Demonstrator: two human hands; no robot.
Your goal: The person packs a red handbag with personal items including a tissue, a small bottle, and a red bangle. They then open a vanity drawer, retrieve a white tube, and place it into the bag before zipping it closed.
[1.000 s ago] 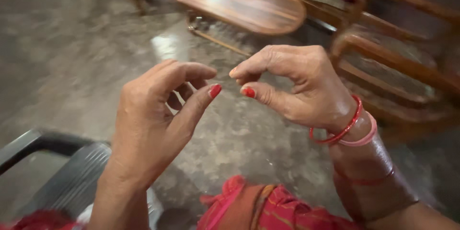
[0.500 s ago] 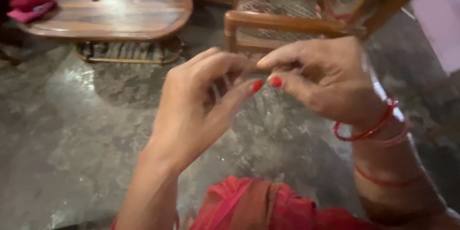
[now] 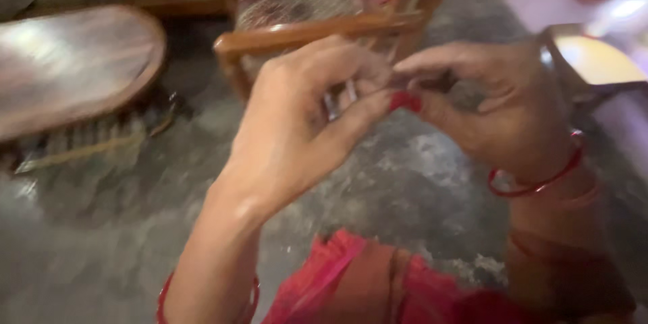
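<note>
I am noting that the left hand (image 3: 297,128) and right hand (image 3: 499,104), apart a second ago, are now meeting thumb-tip to thumb-tip, fingers pinching together at 12 o'clock; whether a thread lies between them I cannot tell. The wooden chair (image 3: 317,27) is drifting closer behind.

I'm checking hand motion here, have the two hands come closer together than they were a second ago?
Yes. The left hand and right hand now meet at the thumbs, closing the earlier gap, though the camera swung too, so the wooden chair shifted.
</note>
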